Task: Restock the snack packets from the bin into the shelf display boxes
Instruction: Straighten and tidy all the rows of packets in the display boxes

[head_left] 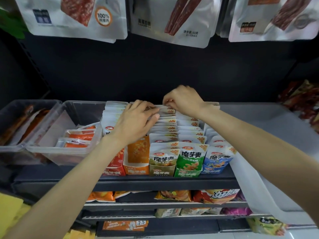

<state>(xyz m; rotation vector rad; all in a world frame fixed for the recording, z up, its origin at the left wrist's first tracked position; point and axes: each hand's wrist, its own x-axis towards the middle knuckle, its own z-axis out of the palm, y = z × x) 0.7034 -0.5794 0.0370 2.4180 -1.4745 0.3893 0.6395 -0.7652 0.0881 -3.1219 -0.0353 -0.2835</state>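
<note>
Several display boxes stand side by side on the dark shelf point(155, 182): a red one point(114, 167), an orange one point(137, 159), a brown one point(162, 167), a green one point(189, 167) and a blue one point(214, 167). Rows of upright snack packets point(166, 129) fill them. My left hand point(138, 118) lies over the back of the orange and brown rows, fingers curled on the packet tops. My right hand point(183, 100) pinches the top edge of a packet at the far back of the brown row. A large white bin point(269, 152) sits at the right.
Two clear plastic tubs point(57, 152) with orange-striped packs stand left of the boxes. White meat-snack pouches point(174, 19) hang overhead. Red packets point(302, 100) lie at the far right. Lower shelves hold chip bags point(217, 195).
</note>
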